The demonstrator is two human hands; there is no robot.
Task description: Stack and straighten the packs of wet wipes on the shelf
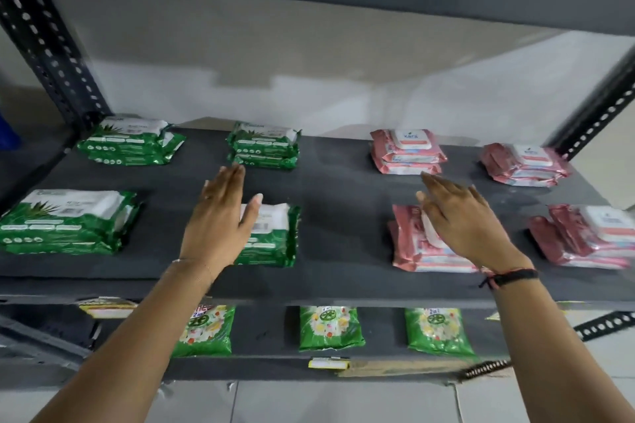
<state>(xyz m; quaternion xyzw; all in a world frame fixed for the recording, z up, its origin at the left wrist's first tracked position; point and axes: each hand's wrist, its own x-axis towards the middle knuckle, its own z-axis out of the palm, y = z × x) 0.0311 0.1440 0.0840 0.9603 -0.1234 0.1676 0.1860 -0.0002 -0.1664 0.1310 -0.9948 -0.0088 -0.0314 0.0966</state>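
A dark shelf (343,189) holds eight mostly neat wipe stacks, the right pink ones (584,237) still skewed; left hand (216,220) and right hand (464,216) hover, each grip open and empty.

The shelf (330,182) is dark grey. At nine and eleven o'clock lie green wipe packs (68,220) with white tops and aloe-leaf prints; at one and three o'clock, pink wipe packs (405,151) with white lids. At six o'clock, bright green pouches (331,328) carry flower patterns. A black wristband (512,276) circles one wrist.
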